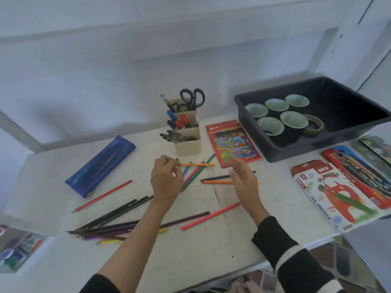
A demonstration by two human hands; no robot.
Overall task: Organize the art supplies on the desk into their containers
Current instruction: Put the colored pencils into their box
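Coloured pencils lie scattered over the white desk [211,246]. My left hand [167,180] has its fingers curled and pinches the near end of an orange pencil [198,165], which crosses blue, pink and green pencils [195,173]. My right hand [243,176] hovers with relaxed fingers over a black pencil [215,177] and a second orange pencil [218,182], holding nothing. A red colour-pencil box [232,142] lies just beyond my right hand. A bundle of dark pencils [110,223] sits at the front left, and a coral pencil [211,216] lies near my right forearm.
A beige organiser [188,142] with pens, markers and scissors stands behind my hands. A blue pencil case [99,166] lies to the left, with a red pencil [103,195] beside it. A dark tray [275,149] of cups and tape sits back right. An oil pastels box [334,193] lies right.
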